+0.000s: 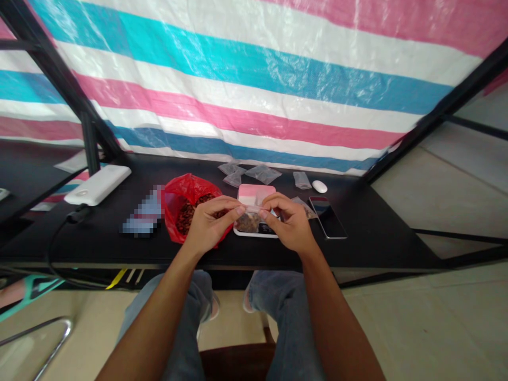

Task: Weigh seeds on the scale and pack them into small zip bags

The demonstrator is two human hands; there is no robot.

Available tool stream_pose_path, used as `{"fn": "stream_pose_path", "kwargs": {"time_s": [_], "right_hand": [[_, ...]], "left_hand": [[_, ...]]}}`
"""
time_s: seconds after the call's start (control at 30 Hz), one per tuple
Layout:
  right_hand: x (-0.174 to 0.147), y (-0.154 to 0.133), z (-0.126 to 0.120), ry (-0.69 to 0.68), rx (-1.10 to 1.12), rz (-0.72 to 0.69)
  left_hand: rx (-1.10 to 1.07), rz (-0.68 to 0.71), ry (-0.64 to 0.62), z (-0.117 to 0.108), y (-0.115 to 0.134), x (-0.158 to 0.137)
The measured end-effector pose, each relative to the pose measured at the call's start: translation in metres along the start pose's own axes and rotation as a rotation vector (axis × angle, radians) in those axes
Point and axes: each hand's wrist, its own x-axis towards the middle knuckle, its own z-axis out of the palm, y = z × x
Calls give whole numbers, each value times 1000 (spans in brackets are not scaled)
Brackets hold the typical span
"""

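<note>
Forearms angled inward over the near edge of the table, the left hand and right hand nearly met, knuckles up. Each thumb was pressed close against its fingers, pinching one top corner of a small bag of brown bits, which hung over a scale; whether it touched was unclear. A red bag sat left, a phone right, flat bags beyond
</note>
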Motion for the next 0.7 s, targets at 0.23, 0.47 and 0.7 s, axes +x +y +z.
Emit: {"fn": "stream_pose_path", "kwargs": {"time_s": [0.23, 0.47, 0.7], "right_hand": [[8, 11, -30, 444, -9, 34], [9, 29, -52, 496, -373, 158], [-5, -23, 12, -24, -550, 344]], "left_hand": [[660, 154, 215, -55, 7, 18], [931, -246, 156, -104, -23, 35], [939, -362, 351, -97, -19, 32]]}}
